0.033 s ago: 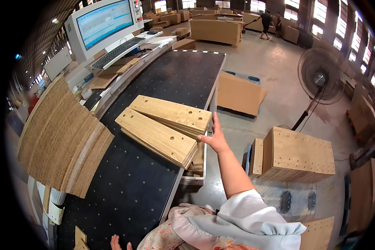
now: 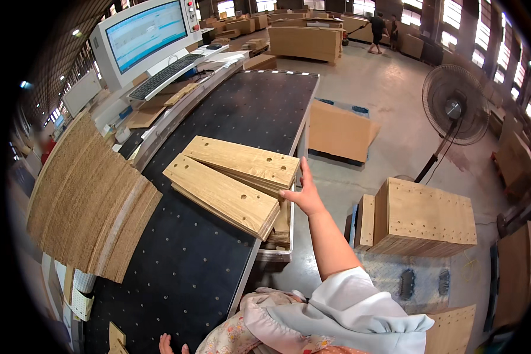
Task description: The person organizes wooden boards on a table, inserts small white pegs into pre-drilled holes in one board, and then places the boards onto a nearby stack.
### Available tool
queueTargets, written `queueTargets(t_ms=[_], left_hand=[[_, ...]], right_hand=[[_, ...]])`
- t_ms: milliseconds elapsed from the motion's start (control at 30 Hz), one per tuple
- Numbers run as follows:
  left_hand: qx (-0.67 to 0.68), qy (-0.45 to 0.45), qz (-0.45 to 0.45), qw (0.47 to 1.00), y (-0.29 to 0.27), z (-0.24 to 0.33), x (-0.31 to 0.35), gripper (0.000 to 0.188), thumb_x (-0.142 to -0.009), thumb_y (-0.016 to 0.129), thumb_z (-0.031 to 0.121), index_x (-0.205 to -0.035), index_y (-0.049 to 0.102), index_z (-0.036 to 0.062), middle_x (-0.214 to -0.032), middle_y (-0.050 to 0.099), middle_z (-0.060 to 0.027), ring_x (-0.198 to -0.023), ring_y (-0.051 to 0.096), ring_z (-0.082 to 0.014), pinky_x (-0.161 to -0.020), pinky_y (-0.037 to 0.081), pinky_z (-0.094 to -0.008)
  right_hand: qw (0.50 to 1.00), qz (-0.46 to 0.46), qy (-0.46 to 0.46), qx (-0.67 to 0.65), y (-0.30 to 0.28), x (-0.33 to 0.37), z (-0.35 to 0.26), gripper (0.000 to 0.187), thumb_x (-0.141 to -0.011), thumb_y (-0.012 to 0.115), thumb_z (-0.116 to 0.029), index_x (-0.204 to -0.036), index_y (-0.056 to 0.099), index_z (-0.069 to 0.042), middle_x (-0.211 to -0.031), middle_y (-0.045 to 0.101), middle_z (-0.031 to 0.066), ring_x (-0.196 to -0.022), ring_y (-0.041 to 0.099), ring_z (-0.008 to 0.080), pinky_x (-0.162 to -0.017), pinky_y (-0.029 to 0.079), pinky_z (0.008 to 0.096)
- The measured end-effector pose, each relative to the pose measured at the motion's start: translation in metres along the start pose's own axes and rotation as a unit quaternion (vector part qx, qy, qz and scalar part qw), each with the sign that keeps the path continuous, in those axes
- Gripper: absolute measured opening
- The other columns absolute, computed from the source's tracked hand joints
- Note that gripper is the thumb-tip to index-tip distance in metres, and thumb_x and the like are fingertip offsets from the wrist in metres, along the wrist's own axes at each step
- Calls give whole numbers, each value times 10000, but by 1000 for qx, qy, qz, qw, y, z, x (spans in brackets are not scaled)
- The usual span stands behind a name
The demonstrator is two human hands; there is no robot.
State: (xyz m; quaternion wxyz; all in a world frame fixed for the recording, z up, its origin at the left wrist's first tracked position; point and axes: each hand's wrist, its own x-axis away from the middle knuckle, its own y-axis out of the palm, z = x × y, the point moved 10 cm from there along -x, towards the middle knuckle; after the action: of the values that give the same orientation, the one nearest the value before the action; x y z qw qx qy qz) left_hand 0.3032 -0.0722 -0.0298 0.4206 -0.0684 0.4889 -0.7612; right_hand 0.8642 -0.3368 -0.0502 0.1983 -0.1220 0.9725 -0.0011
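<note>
two stacks of oblong, pale wood-grain boards, splayed mid-frame on the black metal-dotted tabletop, seem best steadied by even end pressure; holes and offset layers are seen. one stack's end is spanned by the right hand; whether it, or the cropped left hand, grips cannot be told.

Black table, pale wooden board stacks

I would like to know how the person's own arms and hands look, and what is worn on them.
The right hand is ungloved, and the right forearm is bare up to a loose, pale grey-white sleeve. Of the left hand, only ungloved fingers show. Close to it is floral-print cloth; whether this is a sleeve, I cannot tell.
</note>
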Motion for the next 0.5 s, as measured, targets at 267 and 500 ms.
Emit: queueTargets(t_ms=[267,500], left_hand=[[-71,178,24,981,9,13,-1,426,-785,700,153,-1174,558,47,-1207,521,-206,-1079,509,-401,-925,429,-461],[-140,347,36,927,32,-46,21,301,-793,604,190,-1084,604,113,-1140,524,-247,-995,525,-477,-812,477,-563]], right_hand=[[999,3,-41,33,1,-4,5,1093,-564,828,-153,-1433,179,-14,-1420,293,203,-1331,285,318,-1098,236,357],[992,-12,-37,120,5,0,-15,1101,-564,843,-203,-1421,184,6,-1416,295,243,-1325,290,362,-1097,254,391]])
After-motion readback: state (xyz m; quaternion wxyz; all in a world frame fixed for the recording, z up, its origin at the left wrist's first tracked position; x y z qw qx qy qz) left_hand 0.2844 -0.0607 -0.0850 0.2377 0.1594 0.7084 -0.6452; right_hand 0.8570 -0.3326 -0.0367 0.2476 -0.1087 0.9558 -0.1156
